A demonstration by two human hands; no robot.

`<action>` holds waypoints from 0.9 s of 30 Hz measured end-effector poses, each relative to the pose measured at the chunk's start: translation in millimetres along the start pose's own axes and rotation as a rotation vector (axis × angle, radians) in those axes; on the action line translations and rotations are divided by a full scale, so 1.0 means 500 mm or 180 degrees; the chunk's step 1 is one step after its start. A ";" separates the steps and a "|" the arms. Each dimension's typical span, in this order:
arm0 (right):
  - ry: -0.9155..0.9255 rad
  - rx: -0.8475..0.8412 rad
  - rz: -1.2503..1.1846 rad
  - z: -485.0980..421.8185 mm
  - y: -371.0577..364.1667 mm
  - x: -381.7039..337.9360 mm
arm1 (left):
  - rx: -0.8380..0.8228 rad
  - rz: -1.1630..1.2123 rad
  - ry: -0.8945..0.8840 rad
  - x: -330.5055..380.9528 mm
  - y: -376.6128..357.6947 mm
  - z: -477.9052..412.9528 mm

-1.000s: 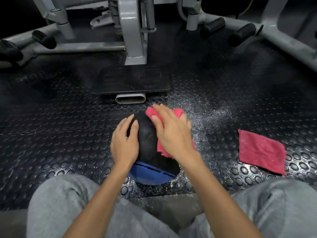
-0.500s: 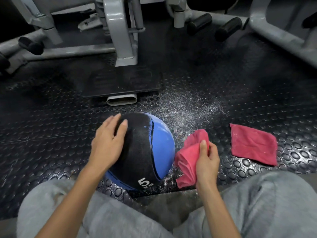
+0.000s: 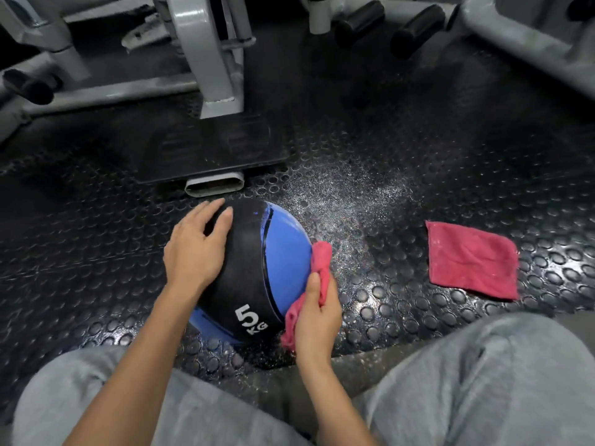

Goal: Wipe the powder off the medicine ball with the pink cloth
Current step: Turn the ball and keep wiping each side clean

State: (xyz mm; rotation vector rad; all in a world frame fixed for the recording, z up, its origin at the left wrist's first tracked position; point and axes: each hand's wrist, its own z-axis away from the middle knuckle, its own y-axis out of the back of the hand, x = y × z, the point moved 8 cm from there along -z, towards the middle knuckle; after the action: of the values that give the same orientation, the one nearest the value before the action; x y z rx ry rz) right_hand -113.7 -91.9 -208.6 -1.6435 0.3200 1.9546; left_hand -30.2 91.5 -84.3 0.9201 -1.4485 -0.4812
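A black and blue medicine ball [image 3: 257,268] marked 5 KG sits on the studded rubber floor between my knees. My left hand [image 3: 196,249] rests flat on its black left side with fingers spread. My right hand [image 3: 317,320] grips a bunched pink cloth [image 3: 318,268] and holds it against the ball's blue right side. A faint pale streak shows on the blue panel near the top.
White powder [image 3: 351,201] is scattered on the floor behind and right of the ball. A second pink cloth [image 3: 471,260] lies flat at the right. Grey gym machine frames [image 3: 206,53] and a black footplate [image 3: 209,152] stand just behind the ball.
The ball has been turned, so its blue panel and the 5 KG mark face up. My right hand came off the top, dropped beside the ball, then brought the cloth against its right side.
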 end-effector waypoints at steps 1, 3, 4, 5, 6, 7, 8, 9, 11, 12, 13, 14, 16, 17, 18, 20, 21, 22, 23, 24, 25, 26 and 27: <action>0.0213 0.0061 0.0114 0.001 -0.005 -0.025 | -0.0055 -0.0063 -0.0275 0.019 -0.003 -0.003; 0.1022 0.0083 0.0660 0.016 -0.032 -0.106 | -0.0271 -0.0413 -0.0696 0.053 -0.018 -0.005; 0.1364 -0.0021 0.0890 0.022 -0.053 -0.133 | -0.0376 -0.0639 -0.0674 0.059 -0.028 -0.007; 0.1591 -0.0142 0.1062 0.024 -0.071 -0.147 | -0.0437 -0.0838 -0.0491 0.056 -0.038 -0.010; 0.1766 -0.0210 0.1165 0.023 -0.080 -0.158 | -0.0427 -0.0986 -0.0289 0.052 -0.044 -0.010; 0.1828 -0.0226 0.1163 0.018 -0.077 -0.152 | -0.0361 -0.1063 -0.0164 0.050 -0.048 -0.007; 0.1846 -0.0196 0.1076 0.012 -0.068 -0.145 | -0.0257 -0.1120 -0.0149 0.051 -0.048 -0.001; 0.1801 -0.0114 0.0933 0.005 -0.052 -0.132 | -0.0153 -0.1147 -0.0182 0.052 -0.046 0.004; 0.1454 0.0041 0.0632 -0.007 -0.019 -0.090 | -0.0094 -0.1072 -0.0214 0.051 -0.040 0.002; 0.1167 0.0075 0.0523 -0.016 -0.004 -0.061 | -0.0106 -0.0989 -0.0198 0.047 -0.036 -0.002; 0.0804 0.0080 0.0470 -0.029 0.011 -0.031 | -0.0113 -0.0883 -0.0176 0.042 -0.030 -0.007; 0.0418 0.0125 0.0471 -0.040 0.028 -0.006 | -0.0108 -0.0767 -0.0153 0.038 -0.022 -0.012; -0.0071 0.0315 0.0524 -0.055 0.064 0.030 | -0.0103 -0.0484 -0.0049 0.014 -0.005 -0.023; -0.0061 0.0349 0.0473 -0.052 0.069 0.024 | -0.0126 -0.0278 0.0059 -0.006 0.003 -0.030; 0.0131 0.0269 0.0394 -0.045 0.055 0.002 | -0.0150 0.0010 0.0208 -0.027 0.012 -0.039; 0.0870 -0.0138 0.0447 -0.005 -0.013 -0.072 | -0.0129 0.0648 0.0455 -0.062 0.029 -0.057; 0.1227 -0.0409 0.0568 0.025 -0.058 -0.102 | -0.0068 0.0784 0.0534 -0.073 0.038 -0.062; 0.1529 -0.0623 0.0722 0.053 -0.099 -0.116 | -0.0016 0.0783 0.0581 -0.080 0.046 -0.064; 0.1763 -0.0745 0.0870 0.071 -0.129 -0.121 | 0.0026 0.0678 0.0623 -0.090 0.051 -0.064; 0.1880 -0.0734 0.0937 0.081 -0.145 -0.125 | 0.0064 0.0541 0.0668 -0.098 0.054 -0.059; 0.1890 -0.0707 0.0841 0.082 -0.149 -0.113 | 0.0117 0.0458 0.0707 -0.108 0.058 -0.051; 0.1803 -0.0688 0.0683 0.081 -0.147 -0.102 | 0.0159 0.0440 0.0726 -0.116 0.063 -0.043; 0.1669 -0.0618 0.0540 0.075 -0.140 -0.086 | 0.0202 0.0477 0.0740 -0.125 0.067 -0.039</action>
State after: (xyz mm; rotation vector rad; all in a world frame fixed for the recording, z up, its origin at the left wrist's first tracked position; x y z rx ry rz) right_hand -101.9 -26.7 -147.1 -2.3180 0.4922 1.6809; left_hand -26.7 164.0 -95.2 0.8793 -1.3139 -0.2106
